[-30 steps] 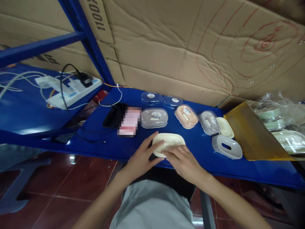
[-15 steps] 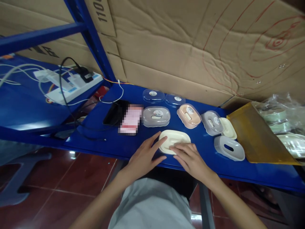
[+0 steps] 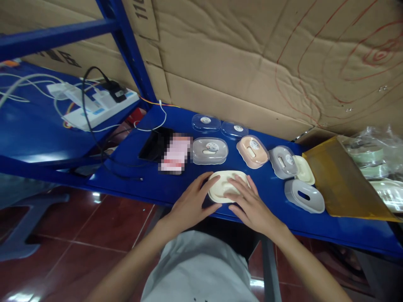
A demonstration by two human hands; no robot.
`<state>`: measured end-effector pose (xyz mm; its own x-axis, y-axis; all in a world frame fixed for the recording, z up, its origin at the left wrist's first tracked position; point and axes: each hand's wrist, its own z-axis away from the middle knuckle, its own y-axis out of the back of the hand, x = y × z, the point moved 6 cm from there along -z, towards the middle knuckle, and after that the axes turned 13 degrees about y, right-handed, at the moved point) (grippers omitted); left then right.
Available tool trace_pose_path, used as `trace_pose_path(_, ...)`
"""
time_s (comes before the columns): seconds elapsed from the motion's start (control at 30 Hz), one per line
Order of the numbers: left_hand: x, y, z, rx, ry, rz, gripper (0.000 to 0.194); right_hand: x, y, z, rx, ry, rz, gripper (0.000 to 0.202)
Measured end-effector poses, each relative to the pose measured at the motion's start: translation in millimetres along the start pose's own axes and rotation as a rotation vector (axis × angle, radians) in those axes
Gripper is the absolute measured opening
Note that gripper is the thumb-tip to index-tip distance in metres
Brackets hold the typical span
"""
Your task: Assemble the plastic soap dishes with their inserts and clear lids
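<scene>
A cream oval soap dish [image 3: 219, 191] lies near the front edge of the blue table, with a raised middle. My left hand [image 3: 192, 202] curves round its left side, fingers on the upper rim and thumb by the front edge. Over its right half, my right hand [image 3: 248, 201] rests with fingers spread, touching the top; its thumb is off the near edge. Just behind stand a grey soap box [image 3: 210, 152] and a pink soap box [image 3: 252, 153], both under clear covers. Farther right are another covered grey one [image 3: 281, 163], a cream dish [image 3: 305, 172] and a slotted grey piece [image 3: 304, 196].
Two clear lids [image 3: 206, 123] lie at the back by the cardboard wall [image 3: 226, 84]. Left are a black phone [image 3: 154, 144], a blurred-out phone screen [image 3: 175, 155] and a power strip [image 3: 91, 113] with cables. A taped carton [image 3: 343, 184] with bagged green pieces stands right.
My right hand's fingers have spread farther apart and reached up over the dish. My left hand stays at its left side. The view has shifted slightly.
</scene>
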<state>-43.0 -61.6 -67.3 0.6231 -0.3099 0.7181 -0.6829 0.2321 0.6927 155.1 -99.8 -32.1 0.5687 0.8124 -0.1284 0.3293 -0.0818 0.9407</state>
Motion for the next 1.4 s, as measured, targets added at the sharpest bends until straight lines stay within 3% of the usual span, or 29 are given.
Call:
trace_pose_path(0.1, 0, 0.8, 0, -0.015, 0.016, 0.007, 0.082, 1, 1, -4, -0.035, 0.016, -0.023, 0.026)
trace_pose_path(0.27, 4, 2.3, 2, -0.027, -0.005, 0.007, 0.083, 10, 16, -1, 0.053, 0.008, -0.125, 0.029)
trace_pose_path(0.4, 3, 4.9, 3, 0.005, -0.008, 0.026, 0.076, 28, 29, 33, 0.223, -0.161, -0.095, 0.032)
trace_pose_path(0.47, 1, 8.8, 4, 0.057, 0.004, 0.04, 0.058, 34, 31, 57, 0.282, -0.26, -0.031, 0.032)
trace_pose_path(0.57, 0, 17.0, 7, 0.152, 0.029, 0.052, 0.035, 32, 25, 84, 0.271, -0.35, 0.043, 0.033)
trace_pose_path(0.63, 1, 22.2, 7, 0.204, 0.058, 0.066, 0.031, 26, 19, 90, 0.229, -0.366, 0.036, 0.034)
trace_pose_path(0.77, 14, 22.4, 4, 0.212, 0.046, 0.101, 0.032, 13, 10, 79, 0.161, -0.352, -0.137, 0.045)
trace_pose_path(0.93, 38, -3.2, -7, 0.027, -0.095, 0.055, 0.035, 20, 21, 74, 0.321, -0.398, -0.126, 0.069)
trace_pose_path(1.1, 45, -27.1, -10, -0.114, -0.174, -0.067, 0.039, 21, 10, 75, 0.129, -0.289, -0.115, 0.062)
trace_pose_path(1.27, 43, -29.4, -10, -0.081, -0.191, -0.141, 0.042, 21, 9, 74, 0.091, -0.278, -0.155, 0.054)
trace_pose_path(1.4, 36, -13.4, -6, 0.004, -0.163, -0.139, 0.033, 38, 35, 38, 0.072, -0.154, -0.098, 0.05)
